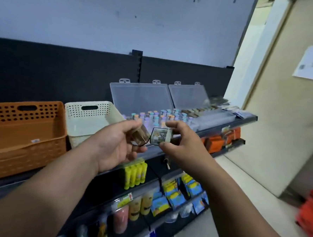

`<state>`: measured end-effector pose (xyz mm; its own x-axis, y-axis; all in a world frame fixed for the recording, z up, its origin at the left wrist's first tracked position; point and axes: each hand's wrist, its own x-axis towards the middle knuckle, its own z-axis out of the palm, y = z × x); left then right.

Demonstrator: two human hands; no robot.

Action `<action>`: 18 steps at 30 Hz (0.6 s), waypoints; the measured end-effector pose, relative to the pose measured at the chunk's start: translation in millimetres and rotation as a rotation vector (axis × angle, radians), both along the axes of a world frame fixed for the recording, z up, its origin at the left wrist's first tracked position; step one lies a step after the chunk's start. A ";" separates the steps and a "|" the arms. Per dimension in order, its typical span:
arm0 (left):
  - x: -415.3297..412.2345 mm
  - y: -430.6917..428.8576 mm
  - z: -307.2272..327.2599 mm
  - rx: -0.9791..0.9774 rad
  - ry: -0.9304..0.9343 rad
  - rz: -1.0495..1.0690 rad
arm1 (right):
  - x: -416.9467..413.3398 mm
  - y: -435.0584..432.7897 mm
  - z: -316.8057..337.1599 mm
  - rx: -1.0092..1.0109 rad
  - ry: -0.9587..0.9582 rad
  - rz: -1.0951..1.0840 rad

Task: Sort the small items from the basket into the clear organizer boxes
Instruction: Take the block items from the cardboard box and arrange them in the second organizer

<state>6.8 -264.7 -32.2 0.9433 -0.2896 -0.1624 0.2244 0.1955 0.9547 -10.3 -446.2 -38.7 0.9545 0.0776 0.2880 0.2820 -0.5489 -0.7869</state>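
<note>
Head view: my left grip (113,147) held a small brown translucent piece (141,135). My right grip (179,147) pinched a small clear flat packet (160,137), its long side level. The open clear plastic organizer boxes (140,97) lay on the shelf just beyond, nearer my right grip. The cream perforated basket (90,114) stood to the left.

readable text: none | paper sheet (312,62) on door (280,116), 2 o'clock: print blurred | sticker (35,140) on orange basket (21,152), 9 o'clock: too small | shelf packets (176,196), 6 o'clock: blurred
</note>
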 end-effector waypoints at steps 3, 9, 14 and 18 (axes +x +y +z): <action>-4.8 -46.7 -5.7 0.030 -0.041 -0.019 | -13.7 -47.4 -3.3 0.039 -0.001 -0.070; 0.1 -118.5 -5.5 0.108 -0.131 -0.058 | -16.0 -117.9 -12.9 0.083 -0.017 -0.179; 27.3 -161.9 -11.3 0.187 -0.194 -0.095 | -0.4 -154.4 -26.2 0.120 -0.008 -0.238; 67.7 -190.2 -16.1 0.237 -0.266 -0.088 | 31.2 -179.3 -30.1 0.161 0.014 -0.271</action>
<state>74.4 -454.9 -48.4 0.9347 -0.3553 0.0128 -0.0316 -0.0470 0.9984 20.9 -625.5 -68.8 0.9381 -0.2259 0.2626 0.1308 -0.4709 -0.8724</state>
